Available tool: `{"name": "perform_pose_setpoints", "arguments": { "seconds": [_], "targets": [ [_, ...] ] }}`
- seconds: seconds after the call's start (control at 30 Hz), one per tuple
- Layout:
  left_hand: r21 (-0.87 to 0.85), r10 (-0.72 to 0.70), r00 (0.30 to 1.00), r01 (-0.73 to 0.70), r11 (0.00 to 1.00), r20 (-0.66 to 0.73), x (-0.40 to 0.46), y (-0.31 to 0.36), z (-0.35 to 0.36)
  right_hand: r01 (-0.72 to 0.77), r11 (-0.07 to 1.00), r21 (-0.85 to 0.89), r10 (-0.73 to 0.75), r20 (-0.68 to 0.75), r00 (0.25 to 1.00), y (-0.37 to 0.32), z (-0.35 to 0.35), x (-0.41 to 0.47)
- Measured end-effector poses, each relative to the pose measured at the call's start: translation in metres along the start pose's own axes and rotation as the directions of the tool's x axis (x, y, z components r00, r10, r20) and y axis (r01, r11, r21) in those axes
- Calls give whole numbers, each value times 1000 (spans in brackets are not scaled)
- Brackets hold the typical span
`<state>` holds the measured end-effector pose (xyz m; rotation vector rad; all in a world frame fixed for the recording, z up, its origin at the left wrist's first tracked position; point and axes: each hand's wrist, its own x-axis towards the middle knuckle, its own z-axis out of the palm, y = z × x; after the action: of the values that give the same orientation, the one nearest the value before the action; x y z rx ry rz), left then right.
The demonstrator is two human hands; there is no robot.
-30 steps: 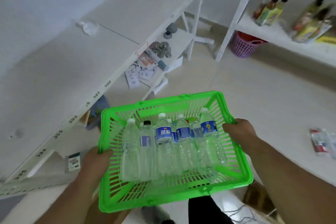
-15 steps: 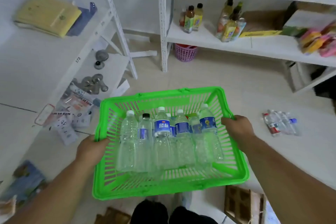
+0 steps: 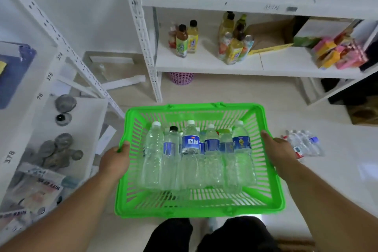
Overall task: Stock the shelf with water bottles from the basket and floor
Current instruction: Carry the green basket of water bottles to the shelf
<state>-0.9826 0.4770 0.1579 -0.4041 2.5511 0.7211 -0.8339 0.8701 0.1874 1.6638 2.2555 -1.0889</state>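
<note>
Shelf (image 3: 235,67) now faces the basket (image 3: 274,190), whose rims hide both hands' fingers.

Single head view, looking forward-down, close over held basket (image 3: 199,207), shelf (image 3: 235,67) beyond.

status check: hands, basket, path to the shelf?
Left hand and right hand grip green plastic basket rims. Clear plastic water bottles lie inside. More bottles on floor. White metal shelf ahead, nothing between.
</note>
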Motion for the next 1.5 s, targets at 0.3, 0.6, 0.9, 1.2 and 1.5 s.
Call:
{"name": "perform_pose_setpoints", "arguments": {
  "seconds": [0.3, 0.6, 0.9, 1.2, 1.5],
  "targets": [
    [115, 31, 998, -38, 993, 56, 114, 103, 15, -78, 995, 56, 75, 48, 996, -70, 18, 114],
    [127, -40, 997, 31, 991, 70, 235, 150, 101, -107, 994, 25, 104, 113, 988, -95, 91, 269],
    [154, -32, 999, 32, 987, -1, 388, 121, 243, -118, 993, 11, 117, 67, 991, -66, 236, 421],
    [161, -56, 998, 60, 985, -28, 496, 95, 345, -115, 991, -71, 121, 87, 989, -37, 344, 528],
    [177, -86, 996, 88, 980, -20, 545, 82, 392, -155, 979, -129, 167, 86, 982, -33, 392, 571]
  ]
}}
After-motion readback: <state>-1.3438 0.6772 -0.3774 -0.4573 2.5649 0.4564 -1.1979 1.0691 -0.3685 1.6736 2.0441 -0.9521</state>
